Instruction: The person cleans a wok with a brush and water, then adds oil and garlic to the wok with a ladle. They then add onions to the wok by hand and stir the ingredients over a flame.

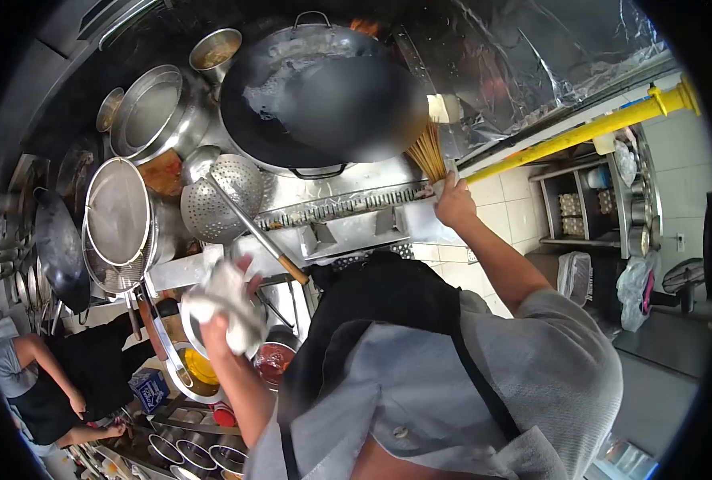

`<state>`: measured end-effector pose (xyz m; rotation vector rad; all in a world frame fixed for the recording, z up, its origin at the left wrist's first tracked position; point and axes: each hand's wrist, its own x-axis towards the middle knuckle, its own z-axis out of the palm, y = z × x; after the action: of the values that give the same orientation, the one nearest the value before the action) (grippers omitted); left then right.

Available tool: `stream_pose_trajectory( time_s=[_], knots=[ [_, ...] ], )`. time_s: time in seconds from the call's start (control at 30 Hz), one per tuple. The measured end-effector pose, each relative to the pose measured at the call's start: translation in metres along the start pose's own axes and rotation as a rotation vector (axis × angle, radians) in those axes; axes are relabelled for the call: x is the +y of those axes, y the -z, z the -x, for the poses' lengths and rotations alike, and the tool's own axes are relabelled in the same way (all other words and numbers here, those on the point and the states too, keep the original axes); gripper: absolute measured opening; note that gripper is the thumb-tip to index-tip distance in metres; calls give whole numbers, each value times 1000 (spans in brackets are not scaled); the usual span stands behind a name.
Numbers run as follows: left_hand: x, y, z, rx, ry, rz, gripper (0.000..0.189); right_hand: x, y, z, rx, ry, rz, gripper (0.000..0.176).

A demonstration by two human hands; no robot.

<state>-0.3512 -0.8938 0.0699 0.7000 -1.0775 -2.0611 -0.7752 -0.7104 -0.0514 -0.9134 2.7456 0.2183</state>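
My right hand (456, 202) is closed around the handle end of a bamboo wok brush (428, 152). The brush's bristles reach the right rim of a large black wok (252, 132), which holds foamy liquid on its far left side. Part of the wok's inside is blurred out. On the left, my left hand (217, 330) grips a bunched white cloth (232, 308), smeared by motion. Just above the cloth lie a perforated skimmer (221, 198) and a ladle (200, 162) on the steel counter, near a wooden-tipped handle.
Flame shows behind the wok. Strainers (117, 210) and steel pots (160, 112) crowd the left side. Bowls of yellow liquid (200, 366) and red sauce (273, 362) stand below my left hand. A yellow pipe (580, 132) runs at right. Another person (60, 376) stands at lower left.
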Motion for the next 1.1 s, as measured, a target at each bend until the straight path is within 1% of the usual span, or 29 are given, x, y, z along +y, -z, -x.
stream_pose_trajectory(
  time_s=[0.03,0.07,0.13,0.17,0.23,0.27,0.3,0.33,0.37,0.4,0.43,0.47,0.53,0.6,0.63,0.67,0.7,0.73,0.77,0.8,0.83,0.87,0.9,0.93,0.97,1.0,1.07,1.1],
  knots=[
    [-7,-11,-16,-8,57,57,92,7,-12,-7,-103,-38,78,62],
    [-14,-22,-33,-19,101,109,88,9,-2,-3,-104,-40,78,62],
    [-26,-40,-56,-32,177,190,79,8,34,5,-29,-10,-194,55],
    [-31,-47,-63,-18,225,233,78,23,32,10,40,86,-346,49],
    [-43,-54,-71,15,304,291,75,30,32,35,6,86,-584,43],
    [-54,-55,-76,28,335,310,73,28,30,53,38,79,-661,40],
    [-66,-56,-79,58,376,366,69,34,10,63,57,79,-599,39],
    [-82,-53,-84,83,420,438,55,48,-24,57,-200,-37,-656,43],
    [-103,-44,-91,124,452,440,48,59,-44,59,-265,-82,-813,44],
    [-115,-37,-96,164,481,445,43,39,11,83,-294,-158,-995,46],
    [-114,-41,-95,190,507,469,40,34,33,92,-209,-124,-1089,47],
    [-109,-46,-95,249,549,386,40,32,52,92,-125,-90,-1183,50],
    [-98,-63,-104,332,556,311,37,33,98,72,109,232,-1269,53],
    [-90,-90,-131,351,535,299,34,24,160,31,223,447,-1199,51],
    [-100,-96,-155,332,524,378,31,16,191,6,280,550,-1064,49],
    [-120,-96,-184,273,493,407,28,2,218,-15,335,650,-932,48],
    [-154,-85,-216,346,505,298,25,-20,240,-24,329,676,-916,48],
    [-175,-81,-226,410,465,270,34,-45,262,-32,132,642,-732,46],
    [-160,-87,-220,485,488,-13,39,-69,277,-44,-55,603,-542,44],
    [-144,-92,-213,564,507,-302,43,-96,269,-66,-147,731,-415,46],
    [-158,-89,-217,608,424,-304,47,-125,263,-85,-276,655,-87,49],
    [-175,-88,-220,650,354,-310,51,-162,250,-95,-357,748,112,50],
    [-148,-101,-208,688,363,-382,46,-190,224,-117,-389,753,140,43],
    [-157,-95,-213,702,360,-374,46,-221,208,-144,-377,619,48,40],
    [-176,-90,-221,686,349,-307,46,-241,186,-185,-274,707,-160,42],
    [-189,-89,-224,663,339,-239,45,-247,170,-186,-275,705,-150,42],
    [-180,-91,-223,665,339,-276,44,-265,149,-173,-207,505,-815,49],
    [-182,-92,-220,668,339,-277,45,-253,152,-157,-362,559,-744,53]
  ],
)
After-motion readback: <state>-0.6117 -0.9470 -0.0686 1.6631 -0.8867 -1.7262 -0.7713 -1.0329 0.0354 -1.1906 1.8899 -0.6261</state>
